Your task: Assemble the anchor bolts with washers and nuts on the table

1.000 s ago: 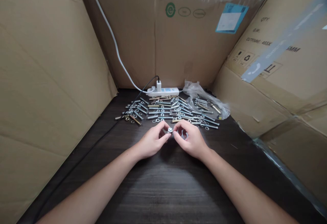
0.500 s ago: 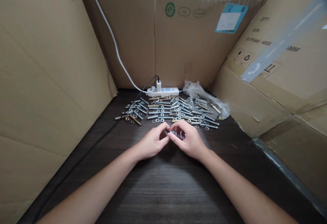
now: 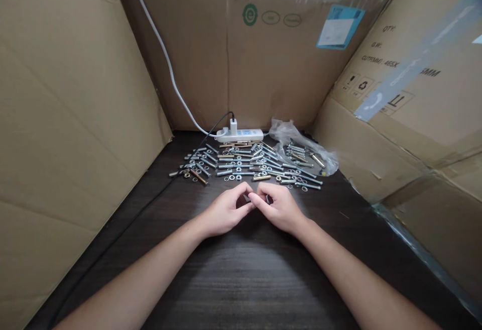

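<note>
My left hand (image 3: 225, 210) and my right hand (image 3: 279, 207) meet fingertip to fingertip over the dark table (image 3: 241, 280). The fingers of both are curled in a pinch, and whatever they hold between them is hidden. Just beyond the fingertips lie rows of silver and brass-coloured bolts and sleeves, among them a brass-coloured sleeve (image 3: 261, 178). Loose washers and nuts lie among the rows, such as a washer (image 3: 305, 189) at the right front.
A white power strip (image 3: 250, 134) with a plugged-in adapter stands behind the bolts. Right of it is a clear plastic bag (image 3: 329, 161) with more bolts. A black cable (image 3: 141, 206) crosses the left side. Cardboard walls (image 3: 196, 59) rise around the table.
The fingers of my right hand have curled in and drawn slightly nearer. The small metal piece that showed between my fingertips is now hidden.
</note>
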Demonstrator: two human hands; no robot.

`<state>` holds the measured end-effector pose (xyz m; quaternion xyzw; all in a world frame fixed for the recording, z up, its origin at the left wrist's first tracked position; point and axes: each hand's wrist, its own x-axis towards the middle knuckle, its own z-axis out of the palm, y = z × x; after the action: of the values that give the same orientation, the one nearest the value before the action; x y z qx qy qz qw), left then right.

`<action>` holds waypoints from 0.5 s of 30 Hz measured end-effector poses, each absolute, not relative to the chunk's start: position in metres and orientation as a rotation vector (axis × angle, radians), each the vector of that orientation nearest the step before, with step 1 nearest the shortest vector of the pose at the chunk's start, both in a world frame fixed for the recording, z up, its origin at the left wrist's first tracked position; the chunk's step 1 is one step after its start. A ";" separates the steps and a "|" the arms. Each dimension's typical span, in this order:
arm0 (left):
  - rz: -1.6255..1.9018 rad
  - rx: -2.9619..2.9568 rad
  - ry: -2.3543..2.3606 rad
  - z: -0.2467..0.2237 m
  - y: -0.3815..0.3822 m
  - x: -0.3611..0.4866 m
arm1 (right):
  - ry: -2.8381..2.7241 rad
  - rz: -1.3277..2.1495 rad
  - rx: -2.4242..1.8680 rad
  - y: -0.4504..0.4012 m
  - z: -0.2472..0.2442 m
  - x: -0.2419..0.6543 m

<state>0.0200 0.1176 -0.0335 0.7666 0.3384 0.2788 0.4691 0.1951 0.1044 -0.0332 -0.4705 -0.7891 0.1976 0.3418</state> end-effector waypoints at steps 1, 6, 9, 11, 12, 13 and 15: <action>0.690 1.878 0.830 -0.034 0.118 0.020 | -2.059 0.513 -1.226 0.104 -0.033 0.195; 0.745 1.821 0.800 -0.038 0.123 0.018 | -2.095 0.563 -1.181 0.102 -0.031 0.194; 0.740 1.788 0.790 -0.040 0.125 0.017 | -2.099 0.589 -1.142 0.099 -0.030 0.193; 0.734 1.792 0.793 -0.039 0.125 0.017 | -2.096 0.596 -1.112 0.099 -0.030 0.193; 0.732 1.795 0.792 -0.039 0.125 0.017 | -2.094 0.601 -1.094 0.098 -0.029 0.193; 0.731 1.796 0.790 -0.038 0.124 0.017 | -2.092 0.607 -1.074 0.098 -0.029 0.193; 0.726 1.797 0.781 -0.037 0.123 0.017 | -2.084 0.624 -1.036 0.097 -0.028 0.193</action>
<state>0.0173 0.1230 -0.0370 0.7438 0.3233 0.3004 0.5019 0.1926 0.0968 -0.0278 -0.4015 -0.8076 0.2419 0.3579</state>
